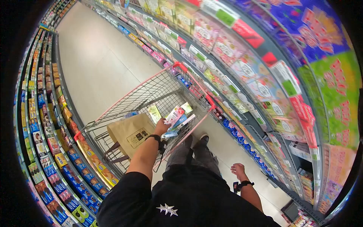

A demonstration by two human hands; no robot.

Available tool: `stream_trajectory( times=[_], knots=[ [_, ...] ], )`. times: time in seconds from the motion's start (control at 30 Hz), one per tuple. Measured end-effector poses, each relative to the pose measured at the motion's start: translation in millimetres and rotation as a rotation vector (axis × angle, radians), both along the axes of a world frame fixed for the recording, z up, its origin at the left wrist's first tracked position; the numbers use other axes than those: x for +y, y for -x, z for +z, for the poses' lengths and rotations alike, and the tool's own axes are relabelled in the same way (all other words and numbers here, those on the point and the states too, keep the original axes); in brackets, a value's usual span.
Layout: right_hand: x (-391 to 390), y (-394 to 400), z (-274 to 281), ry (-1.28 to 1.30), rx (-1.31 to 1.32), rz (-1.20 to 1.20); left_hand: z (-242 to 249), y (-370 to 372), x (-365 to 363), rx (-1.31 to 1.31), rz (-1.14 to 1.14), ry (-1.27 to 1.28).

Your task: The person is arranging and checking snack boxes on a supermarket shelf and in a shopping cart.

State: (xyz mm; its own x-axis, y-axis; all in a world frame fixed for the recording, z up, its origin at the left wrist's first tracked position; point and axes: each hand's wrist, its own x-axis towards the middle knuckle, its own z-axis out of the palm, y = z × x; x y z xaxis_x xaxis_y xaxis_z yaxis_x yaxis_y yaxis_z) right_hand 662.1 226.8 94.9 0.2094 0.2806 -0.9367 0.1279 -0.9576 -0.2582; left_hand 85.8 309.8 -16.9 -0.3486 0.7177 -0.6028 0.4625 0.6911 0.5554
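Note:
My left hand [162, 126] reaches into a wire shopping cart [151, 90] and grips the near-left end of a pink-and-white box [174, 115]. Around that box lie several others: a pale green box [154, 112], a cream-and-green box [186, 107] and a blue box [180, 120]. Left of the hand, a brown paper bag [128, 130] with a printed square code stands in the cart. My right hand [238, 171] hangs by my side with nothing in it, its fingers loosely bent and apart.
Shelves of boxed goods [245, 68] run close along my right, with large packs [332, 87] near the top. Another shelf [49, 125] of packaged snacks stands on the left. Pale floor [90, 45] stretches ahead between them.

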Motion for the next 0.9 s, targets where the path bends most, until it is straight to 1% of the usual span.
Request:
stream_trajectory(
  times=[0.07,0.17,0.2,0.33,0.47,0.53,0.57,0.6,0.63,0.67,0.77,0.8,0.87,0.9],
  knots=[
    [7.1,15.0,3.0,-0.004,-0.010,-0.011,-2.8,5.5,12.7,0.001,0.037,-0.036],
    [14.0,37.8,9.6,-0.004,-0.016,-0.002,-18.7,17.9,25.4,-0.082,0.072,0.027],
    [15.7,45.9,13.1,0.001,-0.010,0.019,-53.9,23.0,20.1,0.017,0.002,-0.043],
    [16.5,67.2,19.3,0.019,-0.066,0.031,-85.3,28.3,25.4,-0.077,0.024,-0.014],
    [16.4,79.0,26.4,0.053,-0.103,0.036,-100.9,25.4,29.9,-0.185,0.072,0.057],
    [13.8,81.7,29.0,0.063,-0.122,0.033,-113.9,20.7,25.1,-0.091,0.047,0.097],
    [12.2,82.2,30.6,0.072,-0.130,0.041,-119.7,19.3,22.4,-0.102,0.040,0.097],
    [10.7,82.6,32.3,0.082,-0.137,0.049,-139.2,18.5,14.6,-0.023,0.044,0.085],
    [10.4,83.4,32.9,0.083,-0.148,0.042,-143.4,15.0,14.5,0.056,0.047,0.073],
    [10.5,84.3,32.9,0.057,-0.134,0.051,-147.9,12.5,16.4,0.069,0.084,0.080],
    [3.2,80.9,33.1,0.037,-0.122,0.035,-136.2,7.3,18.8,0.022,0.063,0.103],
    [1.9,79.6,34.2,0.042,-0.114,0.015,-140.8,5.3,19.7,-0.021,0.111,0.165],
    [-1.5,82.1,32.9,0.044,-0.129,0.027,-147.7,2.8,20.8,-0.004,0.108,0.139],
    [-2.8,82.0,33.0,0.050,-0.143,0.042,-142.7,0.4,24.2,0.014,0.109,0.118]
  ],
)
